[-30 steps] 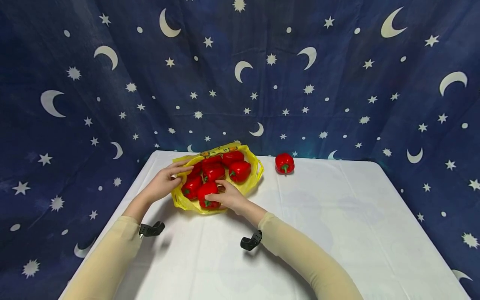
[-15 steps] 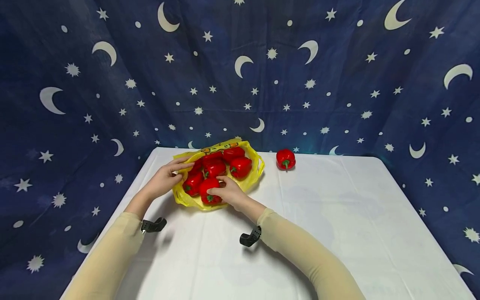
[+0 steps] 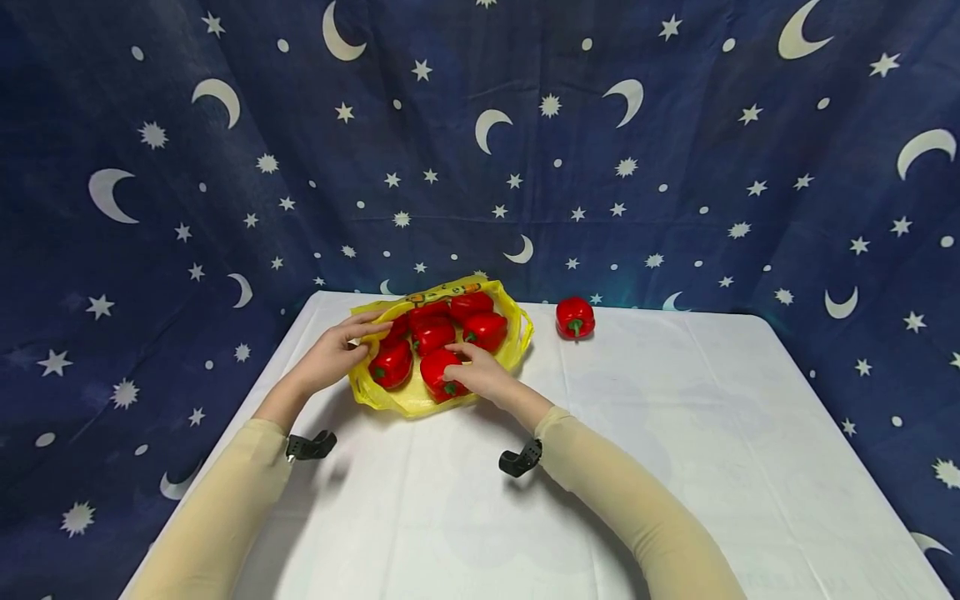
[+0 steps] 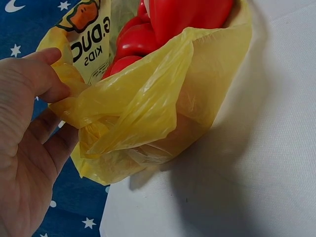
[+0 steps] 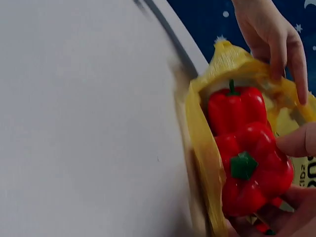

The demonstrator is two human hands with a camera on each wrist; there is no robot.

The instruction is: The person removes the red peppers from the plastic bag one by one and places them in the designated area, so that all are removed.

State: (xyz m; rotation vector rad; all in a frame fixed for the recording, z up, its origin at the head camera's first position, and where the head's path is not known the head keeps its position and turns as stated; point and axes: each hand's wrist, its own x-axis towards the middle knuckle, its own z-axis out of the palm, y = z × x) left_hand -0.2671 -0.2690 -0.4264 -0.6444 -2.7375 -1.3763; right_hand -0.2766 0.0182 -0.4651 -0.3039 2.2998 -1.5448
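Observation:
A yellow plastic bag (image 3: 411, 405) lies spread wide on the white table, with several red bell peppers inside. At its left side my left hand (image 3: 330, 358) pinches the bag's rim; the left wrist view shows the thumb (image 4: 52, 86) inside the edge and other fingers behind. My right hand (image 3: 487, 377) grips a red bell pepper (image 5: 254, 173) with a green stem, at the near side of the bag's mouth. Another bell pepper (image 5: 236, 111) lies right beside it in the bag. Part of the gripped pepper is hidden by the fingers.
One more bell pepper (image 3: 575, 320) sits on the white tablecloth (image 3: 675, 417), right of the bag near the table's far edge. A dark blue curtain (image 3: 450, 150) with moons and stars hangs behind. Black straps (image 3: 521, 458) circle both wrists.
My right hand has shifted to the right with its bell pepper, widening the gap to the pepper on its left. The left hand keeps its place at the bag's rim.

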